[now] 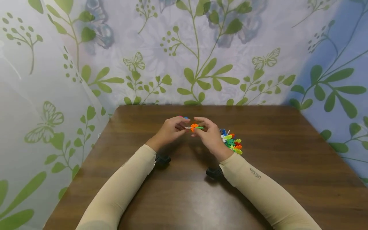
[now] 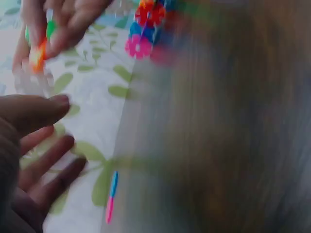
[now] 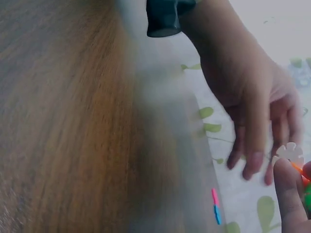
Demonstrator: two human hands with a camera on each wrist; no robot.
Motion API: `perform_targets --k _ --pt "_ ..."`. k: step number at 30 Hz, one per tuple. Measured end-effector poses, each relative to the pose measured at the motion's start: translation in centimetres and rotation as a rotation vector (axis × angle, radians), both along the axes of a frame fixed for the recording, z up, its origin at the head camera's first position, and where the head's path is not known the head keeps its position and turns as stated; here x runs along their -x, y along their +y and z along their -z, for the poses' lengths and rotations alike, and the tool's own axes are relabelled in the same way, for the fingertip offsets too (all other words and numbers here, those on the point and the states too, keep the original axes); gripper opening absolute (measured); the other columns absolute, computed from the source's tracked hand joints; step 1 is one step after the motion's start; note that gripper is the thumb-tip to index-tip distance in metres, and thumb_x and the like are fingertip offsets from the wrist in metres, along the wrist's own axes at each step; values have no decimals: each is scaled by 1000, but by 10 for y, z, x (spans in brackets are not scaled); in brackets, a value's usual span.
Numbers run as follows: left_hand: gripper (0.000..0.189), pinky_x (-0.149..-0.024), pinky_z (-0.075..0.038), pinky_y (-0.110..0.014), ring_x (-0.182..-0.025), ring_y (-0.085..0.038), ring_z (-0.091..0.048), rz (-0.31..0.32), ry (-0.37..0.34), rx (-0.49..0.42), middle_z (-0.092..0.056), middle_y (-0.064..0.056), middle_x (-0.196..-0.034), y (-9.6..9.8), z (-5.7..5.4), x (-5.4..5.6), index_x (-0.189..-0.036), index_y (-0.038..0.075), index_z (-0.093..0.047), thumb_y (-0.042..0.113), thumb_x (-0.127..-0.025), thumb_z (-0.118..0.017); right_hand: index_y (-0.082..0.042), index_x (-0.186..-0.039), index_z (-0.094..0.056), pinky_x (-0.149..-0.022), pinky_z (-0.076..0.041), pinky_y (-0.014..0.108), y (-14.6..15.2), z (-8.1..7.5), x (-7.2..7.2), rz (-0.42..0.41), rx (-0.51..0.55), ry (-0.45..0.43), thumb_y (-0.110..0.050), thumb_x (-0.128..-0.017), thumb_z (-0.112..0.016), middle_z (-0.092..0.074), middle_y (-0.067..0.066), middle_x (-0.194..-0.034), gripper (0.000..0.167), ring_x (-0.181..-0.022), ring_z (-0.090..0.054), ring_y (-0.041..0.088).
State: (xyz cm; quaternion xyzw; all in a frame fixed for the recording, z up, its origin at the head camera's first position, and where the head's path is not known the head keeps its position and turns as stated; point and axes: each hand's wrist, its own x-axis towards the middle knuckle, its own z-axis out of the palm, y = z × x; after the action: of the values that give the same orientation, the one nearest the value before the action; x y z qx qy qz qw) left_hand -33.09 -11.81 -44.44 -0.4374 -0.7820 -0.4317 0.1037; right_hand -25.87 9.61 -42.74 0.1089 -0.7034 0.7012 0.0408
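My right hand [image 1: 210, 132] pinches a small joined set of notched, flower-shaped plastic discs between thumb and fingers. The set has an orange disc [image 1: 194, 127] in the middle, a green disc [image 1: 199, 127] on the right and a white disc [image 3: 290, 153] on the left. Opposite it, my left hand [image 1: 172, 129] has its thumb and fingers spread close to the white disc. Both wrist views show a gap between that hand [image 2: 43, 160] and the pieces. In the right wrist view, the right hand [image 3: 291, 194] shows only at the lower right edge.
A pile of colourful flower discs [image 1: 232, 143] lies on the brown table [image 1: 184, 191], right of the right hand. A pink and blue pair [image 1: 185, 118] lies behind the left fingertips, near the far edge. Behind the table hangs a leaf-patterned cloth [image 1: 161, 73].
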Motion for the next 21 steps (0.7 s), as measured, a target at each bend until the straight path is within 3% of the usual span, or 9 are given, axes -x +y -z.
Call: perform_targets --k 2,6,8,10,12,15,18,21 --pt "44 -96 -55 -44 -114 -34 -66 -75 -44 146 -64 -21 -131 -5 2 9 -135 -6 -64 1 -95 -79 -1 -138 -66 -88 -59 49 -1 -1 0 -2 -15 -5 3 -101 -68 -64 24 -125 38 -92 -72 46" --pt "53 -113 -35 -58 -139 -44 -41 -224 -86 518 -45 -20 -157 -9 4 29 -152 3 -54 25 -105 -69 -2 -132 -71 -90 -59 41 0 0 1 15 -45 -38 0 -100 -70 -64 17 -130 32 -93 -72 47" --pt "57 -115 -30 -62 -144 -46 -32 -254 -102 666 -35 -19 -164 -8 7 41 -157 9 -49 34 -108 -63 -2 -132 -71 -91 -59 42 1 1 2 15 -38 -53 0 -100 -70 -64 17 -129 32 -94 -72 49" --pt "58 -115 -28 -63 -146 -46 -28 -253 -112 721 -29 -18 -168 -5 9 51 -160 12 -47 37 -109 -60 -2 -132 -70 -91 -59 43 1 3 3 13 -26 -63 0 -100 -71 -63 16 -129 32 -95 -71 49" --pt "54 -116 -26 -62 -146 -45 -28 -222 -107 680 -31 -17 -167 -2 9 58 -158 13 -49 32 -109 -62 -1 -133 -70 -91 -59 45 0 4 4 13 -9 -69 1 -101 -70 -62 17 -129 32 -96 -71 48" --pt "46 -114 -33 -57 -142 -37 -39 -121 -87 472 -47 -12 -158 -1 5 56 -148 9 -60 12 -103 -68 2 -134 -68 -90 -59 47 -2 5 5 23 9 -69 3 -101 -68 -60 19 -130 33 -96 -70 48" --pt "42 -101 -51 -45 -121 -26 -62 34 -73 263 -67 -10 -135 -2 0 44 -133 4 -70 -5 -92 -72 3 -136 -66 -91 -58 50 -4 6 7 30 18 -68 3 -102 -66 -59 21 -133 34 -97 -69 50" --pt "30 -80 -60 -35 -92 -16 -72 134 -19 155 -77 -8 -111 -4 -4 32 -120 2 -76 -6 -90 -78 2 -135 -66 -93 -57 51 -3 6 9 40 8 -77 2 -103 -65 -60 20 -133 33 -97 -69 50"
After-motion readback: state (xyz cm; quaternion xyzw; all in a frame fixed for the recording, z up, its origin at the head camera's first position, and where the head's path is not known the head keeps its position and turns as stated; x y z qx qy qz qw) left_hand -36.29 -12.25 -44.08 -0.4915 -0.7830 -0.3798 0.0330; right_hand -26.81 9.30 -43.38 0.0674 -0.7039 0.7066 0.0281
